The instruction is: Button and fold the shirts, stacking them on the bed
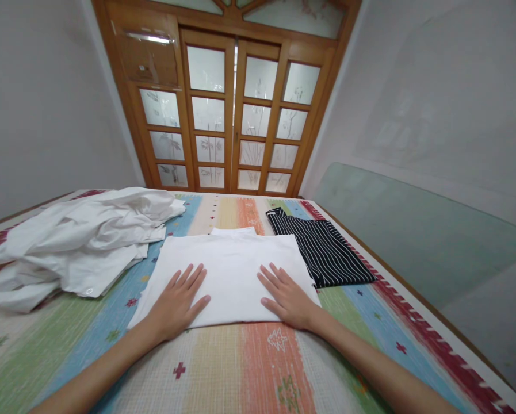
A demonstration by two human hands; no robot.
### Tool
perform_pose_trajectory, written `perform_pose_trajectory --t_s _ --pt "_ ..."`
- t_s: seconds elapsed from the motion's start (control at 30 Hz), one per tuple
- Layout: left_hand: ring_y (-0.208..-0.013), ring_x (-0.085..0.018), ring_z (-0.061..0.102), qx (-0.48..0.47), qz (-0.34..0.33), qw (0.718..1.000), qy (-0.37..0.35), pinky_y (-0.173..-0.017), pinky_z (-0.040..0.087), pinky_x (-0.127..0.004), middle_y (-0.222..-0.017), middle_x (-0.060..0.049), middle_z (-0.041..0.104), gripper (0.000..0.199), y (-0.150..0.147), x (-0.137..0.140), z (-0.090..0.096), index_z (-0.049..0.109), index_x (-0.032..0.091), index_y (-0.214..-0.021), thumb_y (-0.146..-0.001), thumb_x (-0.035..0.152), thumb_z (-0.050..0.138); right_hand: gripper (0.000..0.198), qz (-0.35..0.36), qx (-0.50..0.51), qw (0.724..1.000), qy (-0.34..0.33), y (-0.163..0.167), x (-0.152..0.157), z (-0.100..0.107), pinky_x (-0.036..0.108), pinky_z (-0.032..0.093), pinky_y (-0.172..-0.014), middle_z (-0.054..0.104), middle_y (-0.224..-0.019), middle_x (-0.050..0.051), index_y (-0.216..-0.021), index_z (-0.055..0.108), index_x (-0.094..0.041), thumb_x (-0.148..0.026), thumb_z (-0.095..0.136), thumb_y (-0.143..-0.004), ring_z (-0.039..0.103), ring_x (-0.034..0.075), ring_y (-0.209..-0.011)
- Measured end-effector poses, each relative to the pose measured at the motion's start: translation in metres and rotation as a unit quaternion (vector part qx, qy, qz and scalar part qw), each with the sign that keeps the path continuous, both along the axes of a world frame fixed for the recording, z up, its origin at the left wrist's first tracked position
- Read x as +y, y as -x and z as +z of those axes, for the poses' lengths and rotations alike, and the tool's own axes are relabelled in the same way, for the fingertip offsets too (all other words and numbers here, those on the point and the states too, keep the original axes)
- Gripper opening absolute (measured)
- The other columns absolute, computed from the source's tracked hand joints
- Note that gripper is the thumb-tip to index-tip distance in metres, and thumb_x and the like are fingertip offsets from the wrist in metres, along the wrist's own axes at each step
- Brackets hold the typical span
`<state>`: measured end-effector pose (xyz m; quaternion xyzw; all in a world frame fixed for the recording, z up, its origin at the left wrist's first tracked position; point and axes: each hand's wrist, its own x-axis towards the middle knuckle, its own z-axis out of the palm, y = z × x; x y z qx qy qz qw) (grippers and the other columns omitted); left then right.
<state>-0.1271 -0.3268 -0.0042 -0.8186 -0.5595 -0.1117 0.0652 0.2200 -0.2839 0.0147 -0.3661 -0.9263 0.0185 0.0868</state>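
Note:
A white shirt lies folded into a flat rectangle on the patterned cloth, with a bit of its collar showing at the far edge. My left hand rests palm down on the left part of the shirt, fingers spread. On the right part, my right hand also lies flat with its fingers apart. Neither hand grips anything. The underside of the shirt is hidden.
A crumpled heap of white clothing lies to the left. To the right is a folded black garment with white stripes. The striped, multicoloured cloth covers the surface. Wooden glazed doors stand beyond, between pale walls.

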Motion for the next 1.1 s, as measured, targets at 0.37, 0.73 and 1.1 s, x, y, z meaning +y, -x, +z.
perform_pose_trajectory --t_s 0.37,0.73,1.1 --pt "-0.145 -0.028 0.032 0.010 0.000 1.000 -0.020 -0.118 0.026 -0.047 -0.157 -0.007 0.036 0.067 -0.003 -0.001 -0.003 0.031 0.023 -0.154 -0.096 0.057 0.032 0.066 0.087 -0.016 0.995 0.052 0.003 0.005 0.015 0.052 0.011 -0.122 0.015 -0.163 0.008 -0.157 0.020 -0.024 -0.054 0.035 -0.100 0.004 0.027 -0.151" --pt "-0.145 -0.027 0.033 0.021 -0.007 0.998 -0.057 -0.117 0.027 -0.045 -0.157 -0.005 0.035 0.065 -0.002 -0.003 -0.007 0.028 0.023 -0.154 -0.098 0.056 0.034 0.071 0.056 -0.003 0.995 0.080 0.086 0.062 0.014 0.051 0.008 -0.122 0.013 -0.163 0.009 -0.157 0.022 -0.019 -0.061 0.019 -0.100 0.005 0.029 -0.151" --pt "-0.146 -0.028 0.031 0.009 -0.004 1.000 -0.023 -0.117 0.027 -0.048 -0.158 -0.006 0.034 0.065 -0.003 -0.005 0.000 0.029 0.022 -0.154 -0.098 0.055 0.033 0.084 -0.072 0.001 0.993 0.089 0.138 0.132 0.006 0.044 0.003 -0.121 0.011 -0.162 0.018 -0.154 0.020 0.001 -0.061 0.011 -0.098 0.006 0.028 -0.151"
